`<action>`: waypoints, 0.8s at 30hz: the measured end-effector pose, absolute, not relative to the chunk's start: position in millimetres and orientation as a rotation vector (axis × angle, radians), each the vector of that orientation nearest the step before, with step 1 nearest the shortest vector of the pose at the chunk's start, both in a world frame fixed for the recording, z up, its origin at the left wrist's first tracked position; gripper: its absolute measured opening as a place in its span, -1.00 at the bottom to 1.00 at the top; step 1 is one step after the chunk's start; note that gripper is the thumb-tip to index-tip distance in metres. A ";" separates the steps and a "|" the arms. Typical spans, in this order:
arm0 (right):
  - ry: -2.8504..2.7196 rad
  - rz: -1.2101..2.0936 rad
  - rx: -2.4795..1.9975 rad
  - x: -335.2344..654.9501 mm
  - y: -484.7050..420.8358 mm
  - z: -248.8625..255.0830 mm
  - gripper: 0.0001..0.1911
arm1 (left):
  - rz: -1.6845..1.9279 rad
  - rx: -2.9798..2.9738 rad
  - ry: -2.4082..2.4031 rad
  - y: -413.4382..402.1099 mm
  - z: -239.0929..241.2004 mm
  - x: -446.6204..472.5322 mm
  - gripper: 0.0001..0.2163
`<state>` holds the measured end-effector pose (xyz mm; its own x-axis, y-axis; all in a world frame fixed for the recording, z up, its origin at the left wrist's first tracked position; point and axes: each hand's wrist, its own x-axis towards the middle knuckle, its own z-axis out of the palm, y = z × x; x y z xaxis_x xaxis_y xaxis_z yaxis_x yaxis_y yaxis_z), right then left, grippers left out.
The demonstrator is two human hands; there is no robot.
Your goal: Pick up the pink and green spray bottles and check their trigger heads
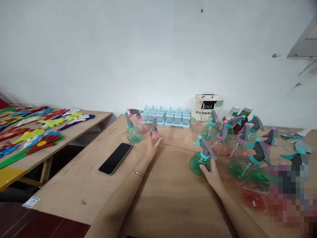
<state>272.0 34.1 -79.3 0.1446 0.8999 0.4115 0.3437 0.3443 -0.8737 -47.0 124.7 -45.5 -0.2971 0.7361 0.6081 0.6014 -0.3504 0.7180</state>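
My left hand is wrapped round the body of a pink spray bottle with a grey and pink trigger head, upright on the wooden table. Just left of it stand a green spray bottle with a grey head and another pink spray bottle. My right hand grips a round green spray bottle from its right side, thumb in front; its other fingers are partly hidden. That bottle's grey and turquoise head points left.
Several green and pink spray bottles crowd the table's right side. A black phone lies at left. Light-blue popsicle moulds and a printed paper bag stand by the wall. Colourful hand-shaped clappers cover another table.
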 end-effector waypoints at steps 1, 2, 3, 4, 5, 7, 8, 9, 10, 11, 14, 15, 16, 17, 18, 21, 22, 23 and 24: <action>-1.421 0.599 -1.219 271.9 34.1 -79.1 -0.25 | 1.715 1.797 1.739 127.2 -48.6 -48.7 -0.36; -1.413 0.604 -1.223 271.6 34.0 -78.9 -0.25 | 1.693 1.811 1.764 129.6 -50.3 -50.4 -0.33; -1.407 0.608 -1.225 271.1 34.0 -78.6 -0.26 | 1.669 1.830 1.792 132.3 -50.9 -52.1 -0.30; -1.402 0.613 -1.227 270.6 33.9 -78.3 -0.26 | 1.646 1.855 1.818 135.4 -50.5 -53.4 -0.29; -1.399 0.615 -1.229 270.0 33.8 -78.1 -0.25 | 1.628 1.880 1.842 139.1 -49.2 -54.2 -0.28; -1.389 0.610 -1.238 268.9 33.5 -78.0 -0.24 | 1.607 1.911 1.894 148.8 -44.4 -53.7 -0.28; -1.389 0.605 -1.242 268.5 33.3 -78.2 -0.24 | 1.587 1.917 1.930 154.7 -41.0 -52.6 -0.28; -1.393 0.599 -1.243 268.2 33.0 -78.6 -0.24 | 1.549 1.907 1.981 161.3 -37.1 -51.0 -0.28; -1.403 0.592 -1.243 268.1 32.7 -79.1 -0.26 | 1.497 1.885 2.045 168.1 -32.8 -49.2 -0.28; -1.416 0.588 -1.239 268.0 32.3 -79.7 -0.27 | 1.438 1.856 2.110 174.9 -28.4 -47.4 -0.28; -1.446 0.583 -1.220 267.5 31.3 -80.9 -0.31 | 1.311 1.772 2.248 192.8 -16.5 -43.1 -0.28; -1.444 0.578 -1.216 267.1 31.0 -80.8 -0.31 | 1.301 1.751 2.266 197.5 -13.5 -42.3 -0.28; -1.442 0.575 -1.214 266.6 30.7 -80.6 -0.31 | 1.297 1.733 2.278 201.4 -11.0 -41.9 -0.29; -1.444 0.573 -1.211 266.1 30.5 -80.1 -0.31 | 1.290 1.712 2.295 204.7 -8.9 -41.7 -0.29; -1.450 0.572 -1.209 265.4 30.2 -79.4 -0.31 | 1.285 1.690 2.311 207.3 -7.0 -41.7 -0.30; -1.487 0.566 -1.201 263.3 29.3 -77.1 -0.32 | 1.281 1.635 2.342 212.7 -1.1 -42.2 -0.29; -1.495 0.559 -1.199 262.7 28.9 -76.5 -0.32 | 1.284 1.620 2.344 213.6 1.3 -42.3 -0.29; -1.499 0.554 -1.197 262.2 28.5 -76.0 -0.32 | 1.288 1.605 2.343 214.0 3.9 -42.2 -0.29; -1.499 0.553 -1.196 261.8 28.0 -75.6 -0.32 | 1.297 1.585 2.340 213.7 6.5 -42.0 -0.27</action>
<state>261.8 28.0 -75.6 0.0951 0.8882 0.4494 0.3833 0.3840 -0.8400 -42.0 213.7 6.5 -0.4801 0.7802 0.4010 0.7538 0.1330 0.6436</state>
